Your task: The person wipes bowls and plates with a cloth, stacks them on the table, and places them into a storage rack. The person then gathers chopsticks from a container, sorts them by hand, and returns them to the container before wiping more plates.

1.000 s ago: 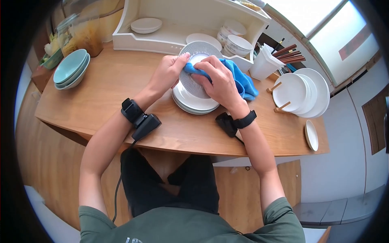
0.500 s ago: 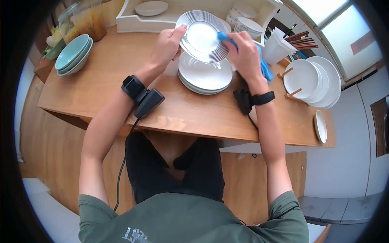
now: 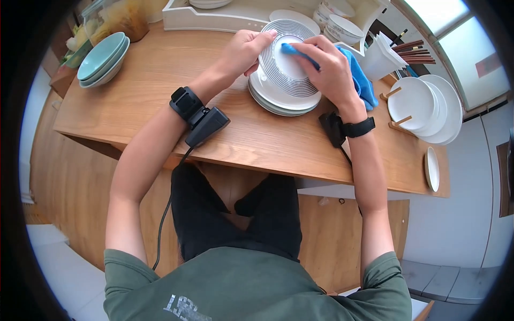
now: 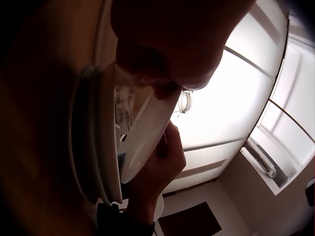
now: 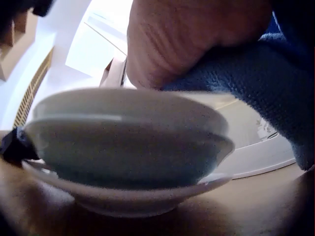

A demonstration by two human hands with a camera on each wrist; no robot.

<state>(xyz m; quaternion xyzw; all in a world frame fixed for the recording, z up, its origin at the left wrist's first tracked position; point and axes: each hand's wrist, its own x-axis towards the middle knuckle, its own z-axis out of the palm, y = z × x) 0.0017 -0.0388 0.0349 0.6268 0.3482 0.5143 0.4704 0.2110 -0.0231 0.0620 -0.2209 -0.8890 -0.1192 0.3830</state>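
My left hand (image 3: 243, 53) grips the left rim of a white plate with grey rings (image 3: 292, 77), its thumb lying on the upper face. The plate is tilted above a stack of white plates (image 3: 267, 93) on the table. My right hand (image 3: 331, 69) pinches a blue cloth (image 3: 361, 80) and presses a fold of it to the plate's middle; the rest of the cloth hangs to the right. In the left wrist view the plate's pale underside (image 4: 150, 132) shows between both hands. The right wrist view has the cloth (image 5: 261, 83) beside the stacked dishes (image 5: 128, 147).
Turquoise bowls (image 3: 101, 59) stand stacked at the left. Behind, a white shelf (image 3: 214, 20) holds bowls (image 3: 342, 29) and plates. To the right are a chopstick holder (image 3: 381, 59), plates in a wooden rack (image 3: 412, 104) and a small white dish (image 3: 432, 168) near the table edge.
The right hand has moved the cloth over the plate, out to its right rim and then back to its middle. The left hand keeps its grip while the plate's tilt changes.
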